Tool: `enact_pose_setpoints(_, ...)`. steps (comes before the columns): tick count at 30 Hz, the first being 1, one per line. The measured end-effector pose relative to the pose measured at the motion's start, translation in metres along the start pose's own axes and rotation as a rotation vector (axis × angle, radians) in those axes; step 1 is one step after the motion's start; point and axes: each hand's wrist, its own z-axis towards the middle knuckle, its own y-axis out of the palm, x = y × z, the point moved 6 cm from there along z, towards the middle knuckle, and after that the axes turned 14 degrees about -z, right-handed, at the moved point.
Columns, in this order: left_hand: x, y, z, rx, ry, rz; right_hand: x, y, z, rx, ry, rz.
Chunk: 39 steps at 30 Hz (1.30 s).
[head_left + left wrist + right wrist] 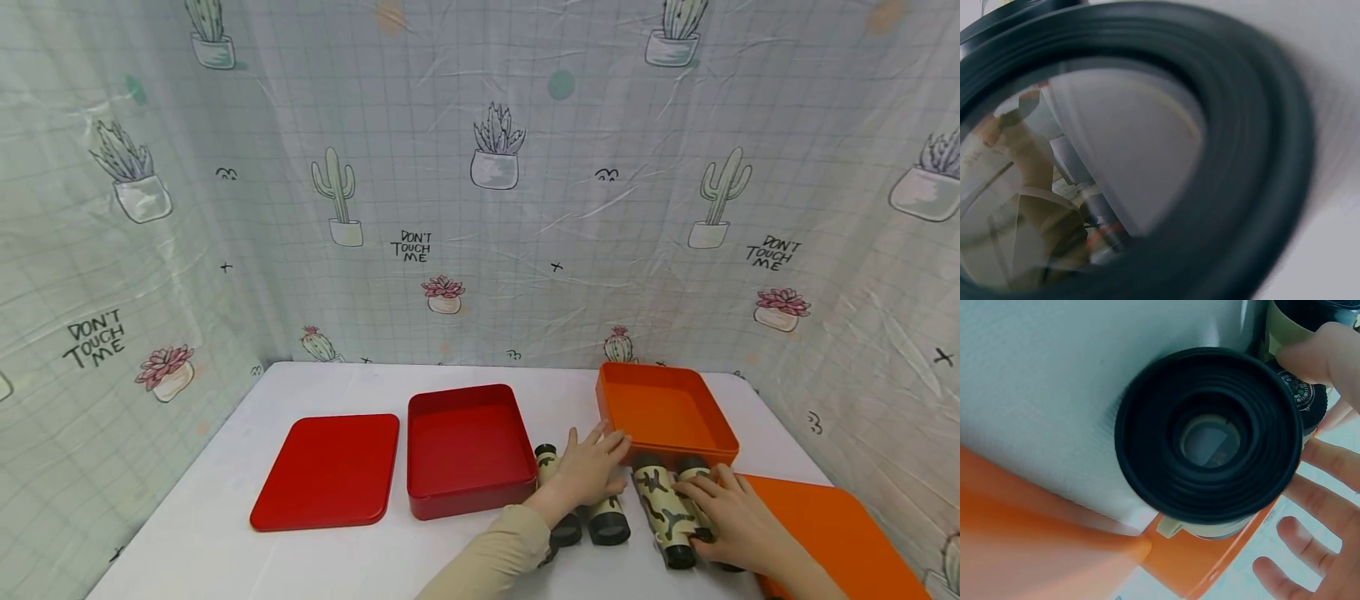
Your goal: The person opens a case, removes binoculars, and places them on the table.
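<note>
Two camouflage binoculars with black ends lie on the white table. My left hand (pixel 588 471) rests over the left binoculars (pixel 609 523), its fingers spread toward the orange box (pixel 731 454). In the left wrist view the wide black rim (pixel 1260 125) of a lens fills the picture and hides the hand. My right hand (pixel 731 512) touches the right binoculars (pixel 663 504), thumb and fingers apart. The right wrist view shows a black eyepiece (pixel 1210 494), a small round compass (pixel 1300 390) and the thumb (pixel 1310 359) against the binoculars, the other fingers loosely stretched.
A red box (pixel 472 450) without its lid stands left of the binoculars, and a flat red lid (pixel 326 471) lies farther left. Under and beside my right forearm lies an orange lid (pixel 832 533). A cactus-print curtain (pixel 495 250) closes the back and sides.
</note>
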Motion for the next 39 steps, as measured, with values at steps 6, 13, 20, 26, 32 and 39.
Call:
enact_pose_setpoints(6, 0.000, 0.000, 0.001, 0.009, 0.002, 0.008, 0.001, 0.000, -0.003, 0.013, 0.013, 0.003)
enact_pose_setpoints(13, -0.001, -0.001, -0.001, -0.005, -0.004, -0.015, 0.003, 0.000, -0.007, -0.015, 0.044, 0.063)
enact_pose_setpoints(20, -0.010, -0.003, -0.009, -0.058, -0.035, -0.132, 0.002, -0.009, -0.005, -0.041, 0.045, 0.195)
enact_pose_setpoints(26, -0.013, -0.009, -0.023, -0.055, -0.026, -0.207, -0.005, -0.025, 0.000, 0.111, 0.017, 0.194)
enact_pose_setpoints(32, -0.011, -0.017, -0.038, -0.043, 0.000, -0.264, -0.011, -0.034, 0.005, 0.131, 0.084, 0.219)
enact_pose_setpoints(39, -0.020, -0.025, -0.059, -0.026, 0.000, -0.295, -0.016, -0.041, 0.012, 0.188, 0.132, 0.334)
